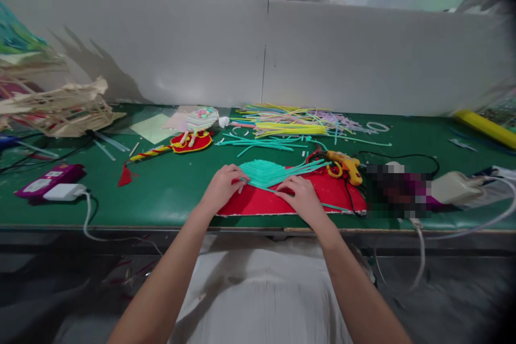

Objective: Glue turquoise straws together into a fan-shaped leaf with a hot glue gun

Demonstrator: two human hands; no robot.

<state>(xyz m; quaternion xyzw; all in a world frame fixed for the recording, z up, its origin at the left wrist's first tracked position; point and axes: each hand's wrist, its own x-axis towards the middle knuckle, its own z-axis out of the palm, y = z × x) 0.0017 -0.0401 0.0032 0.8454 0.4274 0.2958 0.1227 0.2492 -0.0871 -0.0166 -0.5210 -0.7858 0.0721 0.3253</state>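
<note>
A leaf-like turquoise piece (262, 172), built from rows of what look like pipe cleaners, lies on a red board (258, 206). Several loose turquoise ends fan out from it toward the right. My left hand (226, 187) is at the piece's left edge, thumb and fingers pinched on a turquoise pipe cleaner (264, 188). Farther along the same strand, my right hand (299, 197) also has its fingertips closed on it. The strand runs between both hands along the piece's near edge. Fine details under the fingertips are hidden.
A yellow glue gun (350, 167) and orange-handled scissors (334, 171) lie by the board's right side. Behind are loose pipe cleaners (290, 129) and a red fan-shaped craft (193, 142) with a tassel. Power strips (56, 180) with cables lie left and right; a partition (181, 48) stands behind.
</note>
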